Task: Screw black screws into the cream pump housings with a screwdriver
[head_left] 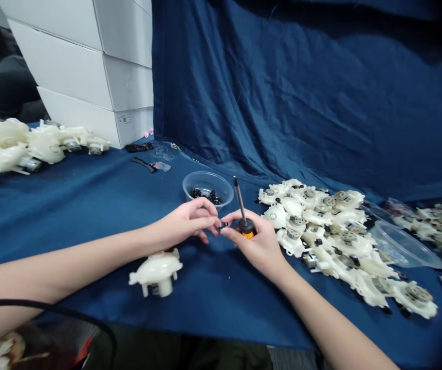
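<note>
My right hand [259,241] is closed around a screwdriver [240,200] with an orange and black handle, its shaft pointing up. Between that hand's thumb and forefinger is a small black part [223,225]. The fingertips of my left hand [194,221] pinch at the other side of this part; its exact kind is too small to tell. Just behind the hands stands a clear plastic bowl [209,180] with several black parts in it. A cream plastic housing [157,272] with a short cylinder underneath lies on the blue cloth by my left forearm.
Many cream housings [321,221] with metal motors lie heaped on the right, and more housings [47,144] at the left. Stacked white boxes [78,72] stand at the back left. A clear tub [406,244] sits far right. A black cable [51,307] crosses my left forearm.
</note>
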